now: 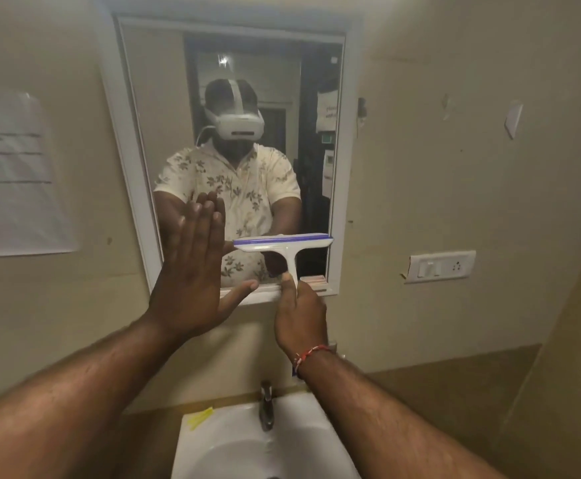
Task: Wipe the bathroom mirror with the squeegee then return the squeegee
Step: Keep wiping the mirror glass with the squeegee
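A white-framed bathroom mirror (164,98) hangs on the beige wall straight ahead. My right hand (299,316) grips the handle of a white squeegee (284,244) with a blue-edged blade. The blade lies level against the lower right part of the glass. My left hand (192,271) is flat with straight fingers against the lower left of the mirror, its thumb stretched toward the bottom frame. A person wearing a white headset and a floral shirt is reflected in the glass.
A white sink (220,447) with a metal tap (266,406) sits below the mirror. A paper sheet (13,174) is taped to the left wall. A switch socket plate (439,266) is on the right wall.
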{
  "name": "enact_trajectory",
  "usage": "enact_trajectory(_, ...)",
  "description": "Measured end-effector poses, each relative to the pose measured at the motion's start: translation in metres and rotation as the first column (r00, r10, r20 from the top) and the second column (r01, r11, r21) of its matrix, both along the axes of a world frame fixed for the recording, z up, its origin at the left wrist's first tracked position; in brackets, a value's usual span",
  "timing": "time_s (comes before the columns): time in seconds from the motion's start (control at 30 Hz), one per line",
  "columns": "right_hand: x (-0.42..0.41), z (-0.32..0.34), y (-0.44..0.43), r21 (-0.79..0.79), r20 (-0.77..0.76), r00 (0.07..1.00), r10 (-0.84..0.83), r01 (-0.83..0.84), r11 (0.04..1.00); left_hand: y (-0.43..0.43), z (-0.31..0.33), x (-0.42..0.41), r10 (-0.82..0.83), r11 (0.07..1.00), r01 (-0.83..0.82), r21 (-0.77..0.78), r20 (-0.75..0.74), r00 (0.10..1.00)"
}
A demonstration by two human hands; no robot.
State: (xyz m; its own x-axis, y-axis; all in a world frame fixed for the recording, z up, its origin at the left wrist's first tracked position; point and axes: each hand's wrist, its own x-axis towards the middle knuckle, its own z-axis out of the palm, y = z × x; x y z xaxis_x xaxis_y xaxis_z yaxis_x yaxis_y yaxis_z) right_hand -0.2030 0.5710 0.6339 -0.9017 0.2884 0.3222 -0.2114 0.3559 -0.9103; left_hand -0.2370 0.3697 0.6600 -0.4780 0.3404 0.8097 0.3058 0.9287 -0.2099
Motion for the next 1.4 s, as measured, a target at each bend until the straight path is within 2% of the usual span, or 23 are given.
enact_trajectory(0.37,0.006,-0.045,0.003,0.014,0.104,0.995,-0.012,0.011,1.0,0.003,-0.057,0.002,0.041,0.999,-0.041,-0.006,0.084,0.996)
enact_trajectory(0.9,0.014,-0.07,0.006,0.053,0.188,0.982,-0.018,0.008,0.999,-0.006,-0.081,0.013,0.095,0.995,-0.091,-0.034,0.136,0.986)
enact_trajectory(1.1,0.02,-0.068,0.012,0.107,0.109,0.994,-0.028,0.016,0.994,-0.014,-0.079,0.023,0.1,0.995,-0.097,-0.038,0.099,0.99)
enact_trajectory(1.3,0.007,-0.02,0.003,0.285,-0.071,0.996,0.053,-0.031,0.958,-0.033,-0.035,0.022,0.075,0.997,-0.075,0.005,0.006,0.997)
enact_trajectory(1.4,-0.004,0.029,0.0,0.458,-0.215,0.97,0.116,-0.005,0.889,-0.048,0.002,0.022,0.094,0.996,-0.093,0.014,-0.051,0.994)
